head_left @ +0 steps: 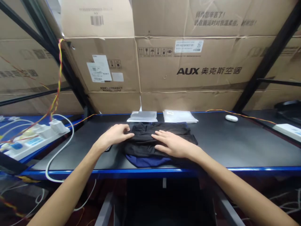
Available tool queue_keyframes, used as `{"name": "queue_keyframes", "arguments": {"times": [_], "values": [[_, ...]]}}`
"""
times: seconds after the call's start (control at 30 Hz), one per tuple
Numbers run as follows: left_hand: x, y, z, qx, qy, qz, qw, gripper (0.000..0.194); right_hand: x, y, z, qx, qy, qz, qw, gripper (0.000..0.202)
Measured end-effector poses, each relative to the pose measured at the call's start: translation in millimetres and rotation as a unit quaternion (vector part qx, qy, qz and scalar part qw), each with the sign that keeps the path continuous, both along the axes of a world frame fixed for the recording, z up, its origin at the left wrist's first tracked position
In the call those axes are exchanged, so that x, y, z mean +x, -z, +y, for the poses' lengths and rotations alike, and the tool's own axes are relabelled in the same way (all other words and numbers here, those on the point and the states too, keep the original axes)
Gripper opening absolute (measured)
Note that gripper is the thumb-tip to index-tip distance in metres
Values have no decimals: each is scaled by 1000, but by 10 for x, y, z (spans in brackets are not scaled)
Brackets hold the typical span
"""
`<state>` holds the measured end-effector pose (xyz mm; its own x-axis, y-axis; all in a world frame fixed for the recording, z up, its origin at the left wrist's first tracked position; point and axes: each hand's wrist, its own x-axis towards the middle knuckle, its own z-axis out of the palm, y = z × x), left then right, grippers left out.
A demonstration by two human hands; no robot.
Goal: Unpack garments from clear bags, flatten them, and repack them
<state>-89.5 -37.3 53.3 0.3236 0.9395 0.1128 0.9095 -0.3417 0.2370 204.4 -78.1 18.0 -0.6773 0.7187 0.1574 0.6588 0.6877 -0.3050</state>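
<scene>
Black fabric (141,145) lies folded near the front middle of the dark table, with dark blue cloth (147,161) showing beneath its front edge. My right hand (172,143) rests on the black fabric, palm down, its fingers stretched out. At the fabric's left edge is my left hand (117,137), fingers bent and thumb pointing right, with a gap between thumb and fingers. A dark object, mostly hidden, lies under my left wrist.
Two flat plastic packets (143,116) (180,116) lie behind the fabric. A white oval case (231,118) sits at the back right. On the left are a power strip (35,141) and a white cable (56,153). Cardboard (188,84) stands behind the table (235,144).
</scene>
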Motion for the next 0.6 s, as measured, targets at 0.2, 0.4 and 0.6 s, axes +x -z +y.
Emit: {"name": "queue_keyframes", "arguments": {"times": [0.2,0.4,0.6], "values": [[272,-41,-59,91,-13,-115,989,23,56,-20,-53,-50,2,-14,999,62],[776,36,-126,142,86,-264,950,23,453,-1,28,17,75,17,997,56],[1159,287,-181,71,255,-160,951,28,887,155,127,53,140,-8,989,56]]}}
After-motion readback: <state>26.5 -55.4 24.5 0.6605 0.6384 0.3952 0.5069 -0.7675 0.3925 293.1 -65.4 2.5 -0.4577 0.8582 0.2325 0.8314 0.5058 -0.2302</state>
